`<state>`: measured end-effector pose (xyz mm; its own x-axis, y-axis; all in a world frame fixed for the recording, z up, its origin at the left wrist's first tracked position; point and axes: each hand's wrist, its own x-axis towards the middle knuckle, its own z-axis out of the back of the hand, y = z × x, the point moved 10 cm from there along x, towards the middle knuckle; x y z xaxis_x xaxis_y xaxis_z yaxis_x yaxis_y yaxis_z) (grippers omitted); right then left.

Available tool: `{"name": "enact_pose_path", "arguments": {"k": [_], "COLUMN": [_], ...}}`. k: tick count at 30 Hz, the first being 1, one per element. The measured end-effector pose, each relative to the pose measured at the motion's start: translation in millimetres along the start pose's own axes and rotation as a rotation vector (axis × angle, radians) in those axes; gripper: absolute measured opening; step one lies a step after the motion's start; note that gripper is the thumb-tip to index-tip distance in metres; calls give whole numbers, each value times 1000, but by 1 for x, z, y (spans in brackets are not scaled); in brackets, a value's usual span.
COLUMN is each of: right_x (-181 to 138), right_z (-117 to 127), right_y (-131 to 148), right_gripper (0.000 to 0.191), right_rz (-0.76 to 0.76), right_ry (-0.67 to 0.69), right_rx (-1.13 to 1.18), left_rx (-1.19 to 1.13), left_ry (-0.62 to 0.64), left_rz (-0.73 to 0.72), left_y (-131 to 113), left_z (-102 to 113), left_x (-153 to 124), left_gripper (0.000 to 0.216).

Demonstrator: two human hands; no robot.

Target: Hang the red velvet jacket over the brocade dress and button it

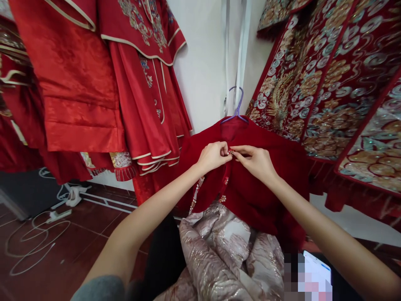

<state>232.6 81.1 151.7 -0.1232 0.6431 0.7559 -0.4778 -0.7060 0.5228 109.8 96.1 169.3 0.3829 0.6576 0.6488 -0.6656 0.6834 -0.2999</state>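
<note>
A dark red velvet garment (250, 192) hangs on a purple hanger (236, 109) in front of me. My left hand (213, 155) and my right hand (255, 161) meet at its front opening just below the collar. Both pinch a small beaded clasp (230, 152) between fingertips. More beaded clasps run down the front (223, 198). A pinkish brocade fabric (228, 251) is bunched below the garment, near my lap.
Red embroidered robes (103, 83) hang at the left, heavily embroidered red panels (338, 83) at the right. White wall (203, 62) behind. White cables and a power strip (56, 215) lie on the dark red tiled floor. A blurred phone screen (308, 278) sits at bottom right.
</note>
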Motion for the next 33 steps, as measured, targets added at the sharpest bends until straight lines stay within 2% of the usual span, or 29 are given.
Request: {"name": "enact_pose_path", "arguments": {"k": [7,14,20,33], "right_x": [7,10,10,5], "right_z": [2,-4,-5,-5], "right_y": [-12,-28,-33,-31], "right_gripper": [24,35,41,37], "right_rz": [-23,-64,-77,-119], "right_ry": [-7,54,45,45], "right_rx": [69,201,273,259], "left_rx": [-49,-146,-48,59], "left_ry": [58,114,107,108], "left_rz": [-34,-36,-77,-92], "left_y": [-1,6,-4,-14], "left_z": [-5,-11,-7,-7], "left_x": [4,6,7,5], "left_gripper": [7,8,6,5]}}
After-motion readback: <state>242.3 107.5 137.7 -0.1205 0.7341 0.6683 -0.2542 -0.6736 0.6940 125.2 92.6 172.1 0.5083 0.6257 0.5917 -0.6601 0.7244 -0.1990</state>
